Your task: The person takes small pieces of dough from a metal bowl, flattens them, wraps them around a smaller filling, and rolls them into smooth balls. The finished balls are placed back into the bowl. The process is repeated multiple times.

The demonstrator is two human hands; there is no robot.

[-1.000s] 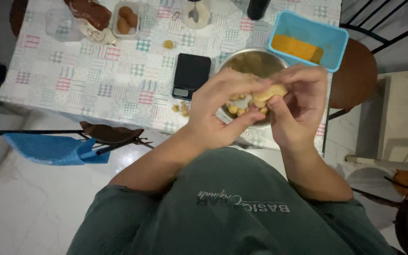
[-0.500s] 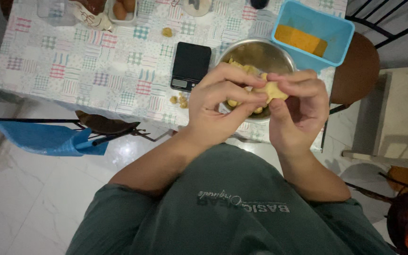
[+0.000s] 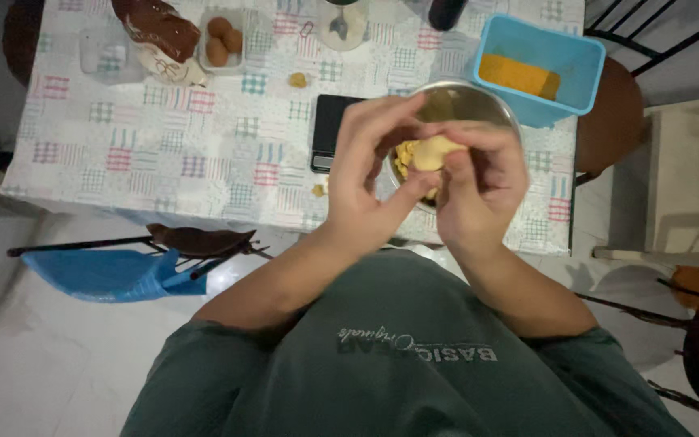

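Head view, looking down: two bare hands, left hand (image 3: 370,174) and right hand (image 3: 483,182), both pinched around one pale yellow lump of dough (image 3: 433,151), held up between the fingertips just above a steel bowl (image 3: 479,101). Bowl sits on a table under a checked tablecloth (image 3: 196,154); more yellowish dough shows inside it, mostly hidden by the hands. One black kitchen scale (image 3: 329,129) just left of the bowl, right edge covered by the left hand. One blue plastic tub (image 3: 580,77) to the bowl's upper right holds one orange-yellow block (image 3: 519,74). One clear tray (image 3: 222,39) at the far edge holds brown eggs; three visible. One brown bag (image 3: 159,28) beside it, top cut off. One clear container (image 3: 107,55) further left, contents unclear. Two small dough bits on the cloth: one (image 3: 298,79) above the scale, one (image 3: 318,189) below it. Pale object (image 3: 341,23) at the top edge is cut off, hard to identify. Blue chair (image 3: 95,271) on the floor beside the table.
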